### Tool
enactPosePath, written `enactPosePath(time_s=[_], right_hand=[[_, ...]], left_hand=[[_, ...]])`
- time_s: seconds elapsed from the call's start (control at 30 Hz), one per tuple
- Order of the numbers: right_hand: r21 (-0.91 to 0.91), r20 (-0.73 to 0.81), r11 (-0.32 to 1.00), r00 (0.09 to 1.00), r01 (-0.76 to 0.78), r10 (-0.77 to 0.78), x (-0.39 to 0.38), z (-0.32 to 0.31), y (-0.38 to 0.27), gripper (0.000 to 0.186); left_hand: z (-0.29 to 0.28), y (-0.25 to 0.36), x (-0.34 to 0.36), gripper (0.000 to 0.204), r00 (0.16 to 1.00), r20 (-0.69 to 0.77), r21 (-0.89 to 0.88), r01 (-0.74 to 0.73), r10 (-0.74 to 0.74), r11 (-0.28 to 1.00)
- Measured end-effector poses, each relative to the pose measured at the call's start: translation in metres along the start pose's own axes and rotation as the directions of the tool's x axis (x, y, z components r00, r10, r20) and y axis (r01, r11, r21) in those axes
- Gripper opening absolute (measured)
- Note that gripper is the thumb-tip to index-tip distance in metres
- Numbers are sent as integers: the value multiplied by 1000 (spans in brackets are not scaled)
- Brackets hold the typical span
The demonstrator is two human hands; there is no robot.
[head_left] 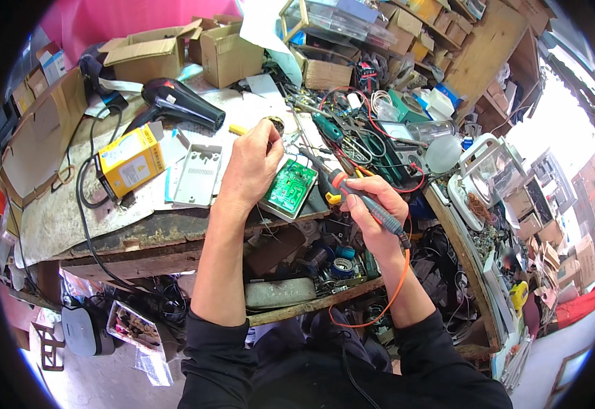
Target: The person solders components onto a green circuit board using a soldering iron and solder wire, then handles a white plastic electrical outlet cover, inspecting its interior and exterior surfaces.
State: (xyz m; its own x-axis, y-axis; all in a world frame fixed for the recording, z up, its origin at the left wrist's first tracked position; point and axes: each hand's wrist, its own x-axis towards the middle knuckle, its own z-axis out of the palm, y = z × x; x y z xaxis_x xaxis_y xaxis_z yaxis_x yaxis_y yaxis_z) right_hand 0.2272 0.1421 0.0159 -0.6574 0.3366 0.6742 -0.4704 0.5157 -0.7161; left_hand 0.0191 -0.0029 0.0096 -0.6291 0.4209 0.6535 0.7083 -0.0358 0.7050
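Note:
My right hand (378, 217) is closed round a soldering iron (387, 221) with a dark grey and red handle and an orange cord. Its front end points up and left, above the far right corner of a green circuit board (290, 187). The board sits in a pale plastic housing at the bench's front edge. Just left of the board, my left hand (253, 163) is closed in a pinch beside a small round tin (274, 125); its fingertips are mostly hidden. Left of that hand lies a grey plastic cover (198, 174).
A black hair dryer (181, 103) and a yellow box (130, 162) lie on the bench's left side. Pliers, screwdrivers (327, 127) and test leads crowd the right. Cardboard boxes (231, 54) line the back. Below the edge, an open drawer (311, 315) holds solder spools and parts.

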Motion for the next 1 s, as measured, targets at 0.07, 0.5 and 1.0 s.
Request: enactPosePath(time_s=[0.07,0.5,1.0], right_hand=[[-15,11,1000,1000,24,-24,0,-2,2,24],[-105,21,991,997,78,-76,3,-5,1,27],[-156,68,973,985,169,-160,6,-9,-1,32]], left_hand=[[1,-1,0,11,1000,-7,-6,-14,14,1000],[1,-1,0,11,999,-14,0,-45,45,999],[1,0,1,12,1000,1,5,-30,30,1000]])
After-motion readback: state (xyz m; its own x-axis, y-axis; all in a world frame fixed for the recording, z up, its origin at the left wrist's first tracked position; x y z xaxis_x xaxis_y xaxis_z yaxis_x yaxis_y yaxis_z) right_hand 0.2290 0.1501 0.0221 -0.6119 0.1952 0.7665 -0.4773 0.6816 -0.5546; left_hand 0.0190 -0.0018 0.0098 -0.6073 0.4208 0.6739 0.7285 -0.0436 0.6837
